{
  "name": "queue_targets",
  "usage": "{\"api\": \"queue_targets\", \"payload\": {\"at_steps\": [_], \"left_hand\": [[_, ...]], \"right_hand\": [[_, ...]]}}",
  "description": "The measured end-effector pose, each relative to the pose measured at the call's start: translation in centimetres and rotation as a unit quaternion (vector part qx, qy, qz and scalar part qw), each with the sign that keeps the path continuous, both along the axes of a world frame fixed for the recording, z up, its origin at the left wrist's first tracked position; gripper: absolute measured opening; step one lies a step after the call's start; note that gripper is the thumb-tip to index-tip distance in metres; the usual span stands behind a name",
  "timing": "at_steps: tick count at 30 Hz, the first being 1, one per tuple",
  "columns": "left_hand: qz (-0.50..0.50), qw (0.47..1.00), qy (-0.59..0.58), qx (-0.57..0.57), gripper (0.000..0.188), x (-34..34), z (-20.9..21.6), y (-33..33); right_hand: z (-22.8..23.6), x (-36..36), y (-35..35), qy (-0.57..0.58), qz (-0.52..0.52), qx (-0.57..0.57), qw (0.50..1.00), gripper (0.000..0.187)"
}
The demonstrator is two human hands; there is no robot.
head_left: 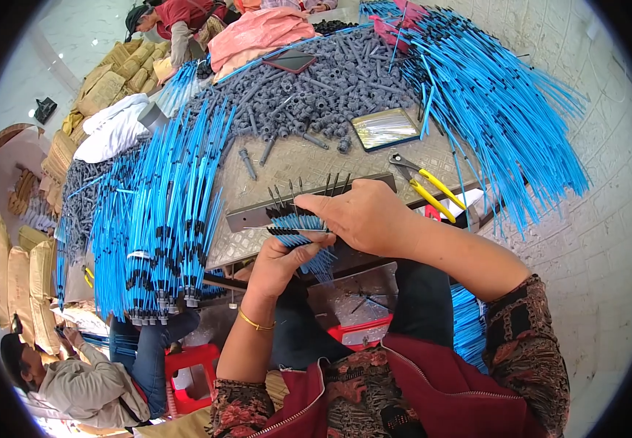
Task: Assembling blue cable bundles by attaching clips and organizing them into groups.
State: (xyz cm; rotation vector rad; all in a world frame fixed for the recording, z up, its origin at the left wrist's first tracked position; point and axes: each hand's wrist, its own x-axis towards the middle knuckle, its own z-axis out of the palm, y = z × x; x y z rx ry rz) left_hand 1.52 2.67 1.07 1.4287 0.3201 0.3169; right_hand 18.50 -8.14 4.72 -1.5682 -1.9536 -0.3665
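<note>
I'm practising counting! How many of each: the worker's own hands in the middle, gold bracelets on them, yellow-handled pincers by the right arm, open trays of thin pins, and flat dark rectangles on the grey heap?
Hands, left hand and right hand: 2
Gold bracelet: 1
Yellow-handled pincers: 1
Open tray: 1
Flat dark rectangle: 1
Total: 6

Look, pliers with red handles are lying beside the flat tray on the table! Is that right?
Not quite: the pliers have yellow handles, not red, as the head view shows. They do lie beside the flat tray on the table.
</note>
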Motion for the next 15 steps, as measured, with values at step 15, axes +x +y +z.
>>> {"api": "queue_targets", "payload": {"at_steps": [15], "left_hand": [[-0.017,1.000,0.008,0.008,0.019,0.08,-0.19,0.11]], "right_hand": [[-0.20,-0.43,0.04,0.067,-0.001,-0.006,0.998,0.034]]}}
